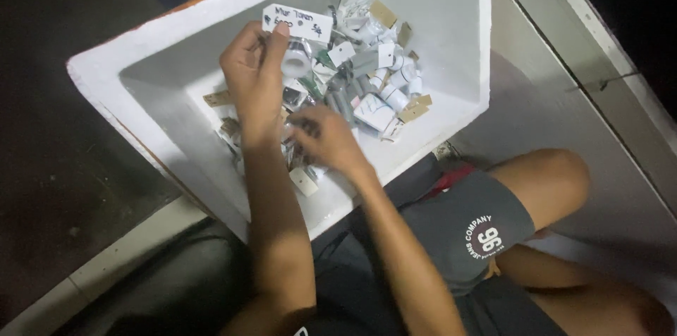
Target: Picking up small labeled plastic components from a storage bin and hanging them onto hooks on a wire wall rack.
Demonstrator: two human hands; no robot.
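— Two hands at work, both ours. Our left hand (254, 75) has its fingers (276, 34) pinched on a white paper tag (297, 23), held up above the heap with handwriting showing.

— And the right hand (326, 140)?

— Lower, down in the heap. Its fingers are curled into the small pieces; whether they grip one we cannot tell, since they blur.

— What lies around them?

— A heap of small white rolls and card tags (367, 75), some brown, some grey, piled against the far side of a white foam box (176, 33). The box rests on the floor, against our knees (557, 174).

— So which step are we in?

— Sorting, we judge: one tag lifted out and read, the other hand feeling for the next piece. Next calls for a place to set the tag apart, and a clean pinch on a single item.
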